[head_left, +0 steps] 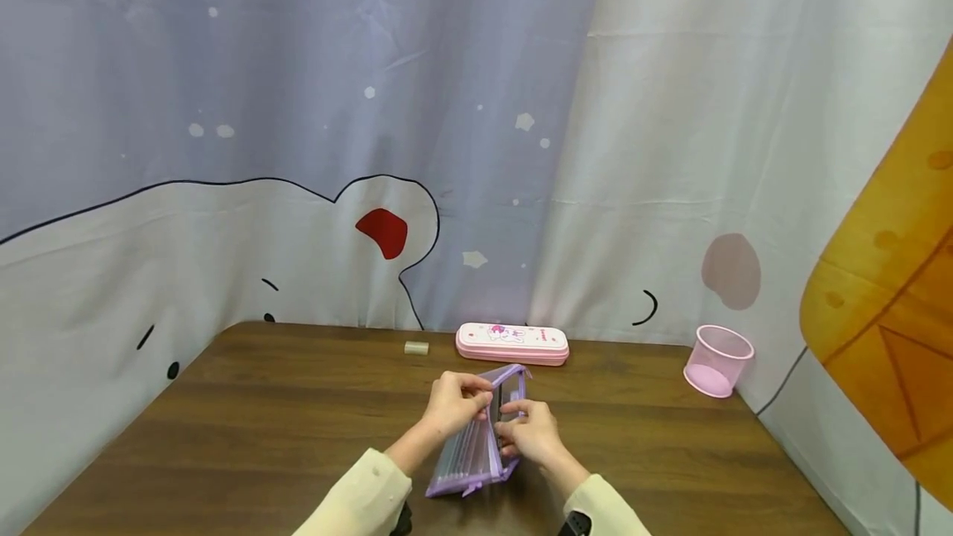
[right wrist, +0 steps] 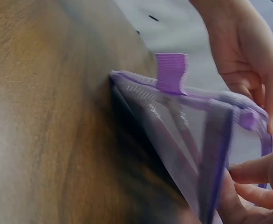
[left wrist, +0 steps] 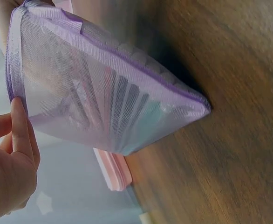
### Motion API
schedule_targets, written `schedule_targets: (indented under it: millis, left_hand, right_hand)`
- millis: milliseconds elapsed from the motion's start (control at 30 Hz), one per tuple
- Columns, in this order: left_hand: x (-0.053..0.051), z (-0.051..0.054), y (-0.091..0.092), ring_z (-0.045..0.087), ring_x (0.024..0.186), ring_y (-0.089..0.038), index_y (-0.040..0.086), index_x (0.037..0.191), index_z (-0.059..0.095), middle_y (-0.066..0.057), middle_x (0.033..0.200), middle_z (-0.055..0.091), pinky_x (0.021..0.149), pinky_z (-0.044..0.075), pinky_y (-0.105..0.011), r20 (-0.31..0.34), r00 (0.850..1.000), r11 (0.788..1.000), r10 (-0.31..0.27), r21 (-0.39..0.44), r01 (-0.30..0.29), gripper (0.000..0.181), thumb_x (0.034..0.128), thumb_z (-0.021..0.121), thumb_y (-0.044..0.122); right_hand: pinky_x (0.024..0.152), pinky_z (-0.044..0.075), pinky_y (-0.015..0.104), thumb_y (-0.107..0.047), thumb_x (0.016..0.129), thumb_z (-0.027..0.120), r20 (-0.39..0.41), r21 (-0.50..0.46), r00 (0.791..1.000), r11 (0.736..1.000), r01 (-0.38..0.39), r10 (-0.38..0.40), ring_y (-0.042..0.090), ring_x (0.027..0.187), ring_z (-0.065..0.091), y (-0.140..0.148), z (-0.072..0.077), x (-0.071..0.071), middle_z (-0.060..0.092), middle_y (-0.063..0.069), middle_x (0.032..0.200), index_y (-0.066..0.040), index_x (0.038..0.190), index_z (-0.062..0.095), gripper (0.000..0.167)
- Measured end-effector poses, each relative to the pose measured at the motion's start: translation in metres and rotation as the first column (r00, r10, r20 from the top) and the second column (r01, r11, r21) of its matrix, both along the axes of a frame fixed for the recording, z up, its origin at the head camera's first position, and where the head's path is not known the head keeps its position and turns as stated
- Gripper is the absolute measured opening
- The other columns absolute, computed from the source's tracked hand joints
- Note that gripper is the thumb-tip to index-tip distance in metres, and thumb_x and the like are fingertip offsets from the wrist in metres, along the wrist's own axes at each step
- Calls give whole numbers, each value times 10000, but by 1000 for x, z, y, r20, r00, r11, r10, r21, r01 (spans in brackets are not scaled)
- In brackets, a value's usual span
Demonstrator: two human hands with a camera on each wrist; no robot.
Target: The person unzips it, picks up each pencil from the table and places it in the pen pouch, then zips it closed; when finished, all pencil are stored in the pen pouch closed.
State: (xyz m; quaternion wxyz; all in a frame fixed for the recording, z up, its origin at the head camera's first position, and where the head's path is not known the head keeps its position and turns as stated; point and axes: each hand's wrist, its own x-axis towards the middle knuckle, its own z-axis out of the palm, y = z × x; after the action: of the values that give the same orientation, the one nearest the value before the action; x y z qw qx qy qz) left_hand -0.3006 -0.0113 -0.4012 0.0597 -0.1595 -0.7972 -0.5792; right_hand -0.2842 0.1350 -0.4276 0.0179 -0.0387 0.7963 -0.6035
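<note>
A translucent mesh pencil pouch (head_left: 467, 455) with purple trim stands tilted on the table, its zipped top parted. Through the mesh, several slim pen-like sticks (left wrist: 122, 100) show in the left wrist view. My left hand (head_left: 451, 405) pinches the upper edge of the pouch between thumb and fingers. On the other side of the opening, my right hand (head_left: 530, 433) grips the pouch's edge, some fingertips inside the mouth and partly hidden. A purple fabric tab (right wrist: 171, 72) sticks out from the pouch's end in the right wrist view.
Behind the pouch lies a pink and white pencil case (head_left: 512, 344). A small pale-green block (head_left: 416, 348) sits to its left. Far right on the wooden table (head_left: 260, 420) stands a pink cup (head_left: 716, 362). A printed curtain (head_left: 476, 131) hangs behind the table.
</note>
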Motion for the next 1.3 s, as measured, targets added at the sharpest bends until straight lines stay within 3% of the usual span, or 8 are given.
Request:
schedule_targets:
  millis: [233,467,600,767,900,1033,1167,1300]
  left_hand:
    - [1,0,1,558,471,-46,-65,891,663,-131,655,644,463,521,-191,5,1000,1000,6,8,-6,147,780,619,20]
    - [3,2,-2,557,475,-41,-65,876,665,-188,689,649,482,542,-243,-2,1000,1000,3,23,-3,134,781,614,13]
    - [4,3,-7,559,481,-34,-82,888,658,-204,713,650,517,558,-304,11,1000,999,-20,37,19,149,780,609,8]
    - [7,5,-17,545,484,-38,-115,897,642,-211,697,641,504,551,-258,32,995,995,-97,19,96,167,785,603,3]
    - [12,8,-24,534,490,-49,-115,901,639,-245,716,629,490,542,-246,39,976,977,-213,-17,214,170,794,599,11]
    - [18,11,-30,539,520,-52,-85,909,652,-194,747,623,494,533,-218,47,942,941,-333,-53,336,163,802,600,28]
    - [22,13,-32,554,552,-49,-63,914,660,-138,777,594,513,536,-206,63,905,902,-421,-74,425,154,809,599,31]
    - [22,16,-33,565,572,-52,-49,909,666,-108,774,566,540,556,-275,61,890,884,-451,-104,455,146,812,599,36]
  right_hand:
    - [441,530,260,-34,753,612,-124,170,992,984,51,-29,112,478,600,-4,3,6,671,162,699,83,969,598,246]
    - [518,555,263,-57,808,588,-207,152,978,987,49,-16,241,648,651,13,18,14,662,222,786,85,930,621,190]
    - [511,550,253,-37,790,597,-222,160,972,981,109,-72,227,636,637,31,20,18,658,215,775,73,916,632,171]
    - [454,501,172,-26,748,626,-238,260,963,947,186,-123,176,580,609,56,13,20,667,122,737,21,876,645,138]
    - [497,488,157,-43,737,645,-273,358,951,902,240,-144,123,598,592,73,2,20,663,47,731,-22,867,656,131]
    - [599,506,171,-62,699,693,-359,427,926,862,274,-117,126,689,611,85,-7,20,661,28,791,-66,866,659,171]
    - [670,539,186,-19,658,721,-403,439,914,886,147,48,217,854,611,93,-13,23,613,80,949,-58,970,631,327]
    - [708,541,182,78,646,682,-448,424,871,906,6,204,112,909,577,96,-17,24,586,86,1013,-41,1042,609,420]
